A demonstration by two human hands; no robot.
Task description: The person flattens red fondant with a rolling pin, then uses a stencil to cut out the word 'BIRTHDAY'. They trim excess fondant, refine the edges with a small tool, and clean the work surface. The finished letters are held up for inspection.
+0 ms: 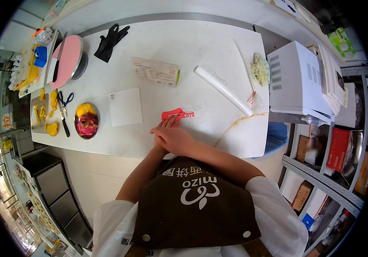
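My left hand (160, 140) reaches over the near edge of the white table, its fingers on a flat red piece (170, 112). Whether they grip it or only rest on it cannot be told. Across the back of that hand lies my right hand (175, 137), with nothing seen in it; it partly hides the left. Red raised lettering (189, 114) touches the red piece's right side. Farther right, a white rolling pin (224, 91) lies slanted beside clear lettering (220, 79). A white square board (126, 107) is to the left, and a printed packet (156, 72) lies beyond.
At left are a steel bowl (97, 131) of fruit, a knife (65, 127), scissors (65, 99), a board (36, 128) with yellow fruit pieces, a pink turntable (66, 61) and black gloves (106, 46). A white appliance (294, 77) and a crumpled green cloth (261, 70) are at right.
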